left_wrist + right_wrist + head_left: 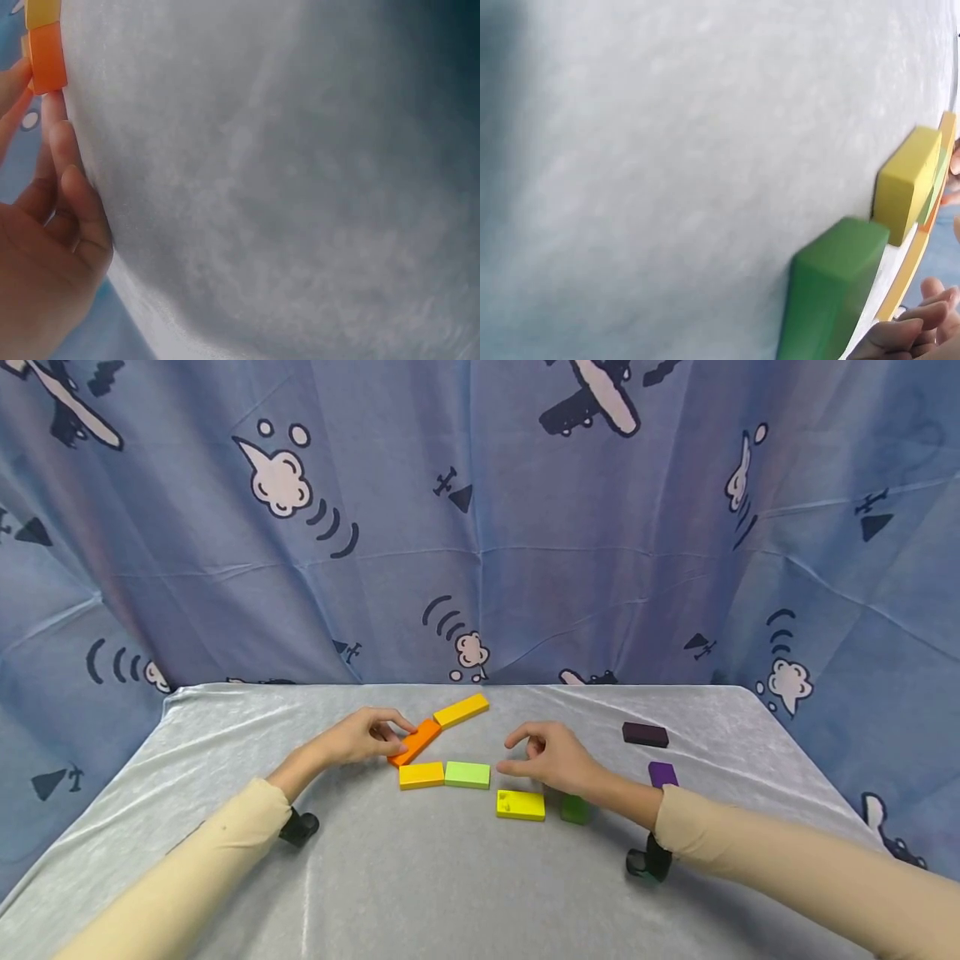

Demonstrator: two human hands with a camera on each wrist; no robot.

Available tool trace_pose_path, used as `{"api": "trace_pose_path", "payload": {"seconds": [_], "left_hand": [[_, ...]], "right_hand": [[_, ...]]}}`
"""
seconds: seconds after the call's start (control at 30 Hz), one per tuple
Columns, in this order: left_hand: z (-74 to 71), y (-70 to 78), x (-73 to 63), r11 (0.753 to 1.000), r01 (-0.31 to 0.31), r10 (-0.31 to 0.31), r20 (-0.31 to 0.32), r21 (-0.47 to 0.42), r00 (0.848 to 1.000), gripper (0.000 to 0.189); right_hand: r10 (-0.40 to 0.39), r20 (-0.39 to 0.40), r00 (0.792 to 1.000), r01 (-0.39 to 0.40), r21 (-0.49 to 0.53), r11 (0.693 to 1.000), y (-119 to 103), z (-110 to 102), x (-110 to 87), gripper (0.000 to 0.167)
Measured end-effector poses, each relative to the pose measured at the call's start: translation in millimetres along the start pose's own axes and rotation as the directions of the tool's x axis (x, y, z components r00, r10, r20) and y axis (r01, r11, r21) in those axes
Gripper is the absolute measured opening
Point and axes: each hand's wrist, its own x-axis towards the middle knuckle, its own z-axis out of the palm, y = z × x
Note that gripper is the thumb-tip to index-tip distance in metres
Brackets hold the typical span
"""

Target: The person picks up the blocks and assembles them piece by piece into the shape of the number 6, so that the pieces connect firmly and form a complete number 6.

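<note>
Room backed by one blue plane-print curtain point(390, 610); one table point(390, 885) covered in grey cloth. Two hands seen: right hand point(557, 760) empty, fingers bent; orange block point(420, 742) pinched by left hand point(358, 737), left of centre, between two amber blocks point(422, 776). Also counted, one each: yellow block point(522, 807), light green block point(467, 775), dark green block point(825, 300), blackish block point(645, 735), purple block point(662, 774). Last two shown by head view only.

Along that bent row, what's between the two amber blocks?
The orange block, pinched by the left hand, sits between them; the head view shows it.
</note>
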Motion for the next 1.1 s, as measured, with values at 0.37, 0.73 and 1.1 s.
{"api": "trace_pose_path", "payload": {"seconds": [0.37, 0.73, 1.1], "left_hand": [[0.2, -0.8, 2.0, 1.000, -0.005, 0.005, -0.001, -0.002, 1.000, 0.027], [1.1, 1.6, 1.1, 1.000, -0.005, 0.005, -0.002, 0.001, 1.000, 0.027], [1.0, 3.8, 0.4, 1.000, -0.015, 0.015, -0.002, -0.002, 1.000, 0.027]], "right_hand": [[-0.006, 0.007, 1.000, 0.006, 0.022, 1.000, 10.6, -26.0, -12.0, 0.035], [-0.044, 0.006, 0.999, 0.044, 0.037, 0.998, 24.4, -46.2, -30.7, 0.035], [-0.078, -0.031, 0.996, 0.079, 0.027, 0.997, 37.6, -58.0, -46.1, 0.033]]}}
